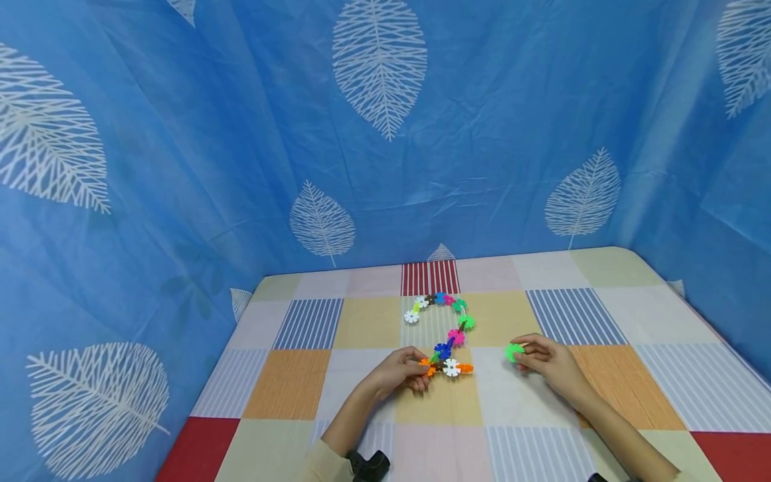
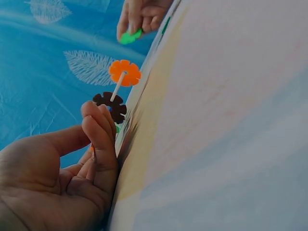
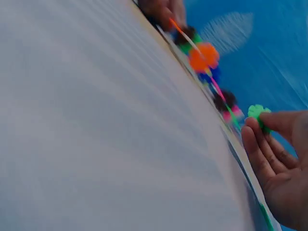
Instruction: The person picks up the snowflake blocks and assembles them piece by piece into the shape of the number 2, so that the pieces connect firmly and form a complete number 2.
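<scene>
Observed: a curved chain of interlocking snowflake discs (image 1: 448, 328) lies flat on the checked tablecloth (image 1: 602, 402), running from the middle of the tabletop toward the far edge, where it ends short of a red striped square. The discs are slotted edge into edge, which would explain why the chain holds its shape unaided.

Left hand (image 1: 400, 371): fingers curled, pinching the near end of the chain at an orange disc (image 1: 426, 365), just beside a white disc (image 1: 451, 367). The left wrist view shows the fingertips (image 2: 98, 122) closed against a dark disc (image 2: 109, 106), with another orange disc (image 2: 124, 72) beyond it. The grip appears to steady the chain's end.

Right hand (image 1: 551, 361): holds 1 loose green disc (image 1: 514, 351) pinched between thumb and fingertips, lifted slightly off the cloth, to the right of the chain's near end and apart from it. The right wrist view confirms the pinch on the disc's edge, leaving its slots exposed.

Surroundings: blue leaf-printed fabric (image 1: 385, 134) encloses the tabletop on 3 sides.
</scene>
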A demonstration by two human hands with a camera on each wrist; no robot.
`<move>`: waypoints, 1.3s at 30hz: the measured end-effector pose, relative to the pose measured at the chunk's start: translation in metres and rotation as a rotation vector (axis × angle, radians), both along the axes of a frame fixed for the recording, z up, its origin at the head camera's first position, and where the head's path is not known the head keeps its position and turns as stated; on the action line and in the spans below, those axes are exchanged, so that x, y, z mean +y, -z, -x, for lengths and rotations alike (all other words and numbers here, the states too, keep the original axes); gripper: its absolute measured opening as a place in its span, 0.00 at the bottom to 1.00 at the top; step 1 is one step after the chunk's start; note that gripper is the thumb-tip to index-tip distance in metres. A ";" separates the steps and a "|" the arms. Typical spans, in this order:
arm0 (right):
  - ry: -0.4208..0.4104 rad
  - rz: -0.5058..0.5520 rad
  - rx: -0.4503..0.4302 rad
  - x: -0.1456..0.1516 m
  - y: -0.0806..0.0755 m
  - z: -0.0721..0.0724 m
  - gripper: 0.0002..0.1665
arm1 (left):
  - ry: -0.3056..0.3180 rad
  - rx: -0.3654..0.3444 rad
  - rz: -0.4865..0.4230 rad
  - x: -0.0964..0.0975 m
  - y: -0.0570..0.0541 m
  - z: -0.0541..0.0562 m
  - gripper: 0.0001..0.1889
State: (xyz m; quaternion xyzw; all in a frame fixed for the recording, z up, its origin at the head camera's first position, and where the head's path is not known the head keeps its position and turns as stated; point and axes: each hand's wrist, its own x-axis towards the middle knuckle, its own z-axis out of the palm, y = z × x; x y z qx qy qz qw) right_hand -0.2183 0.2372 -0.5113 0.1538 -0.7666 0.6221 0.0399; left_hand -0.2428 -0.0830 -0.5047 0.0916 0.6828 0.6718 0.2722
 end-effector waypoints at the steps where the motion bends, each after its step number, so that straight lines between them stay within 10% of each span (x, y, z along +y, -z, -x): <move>1: -0.025 0.036 -0.048 -0.009 -0.001 -0.001 0.21 | 0.000 -0.001 -0.006 0.000 0.000 0.000 0.06; 9: -0.055 0.190 -0.314 -0.053 0.000 -0.005 0.24 | 0.002 -0.021 -0.043 -0.002 0.002 0.002 0.06; 39: -0.088 0.188 -0.357 -0.063 -0.005 -0.007 0.23 | 0.002 -0.013 -0.049 -0.001 -0.003 -0.003 0.06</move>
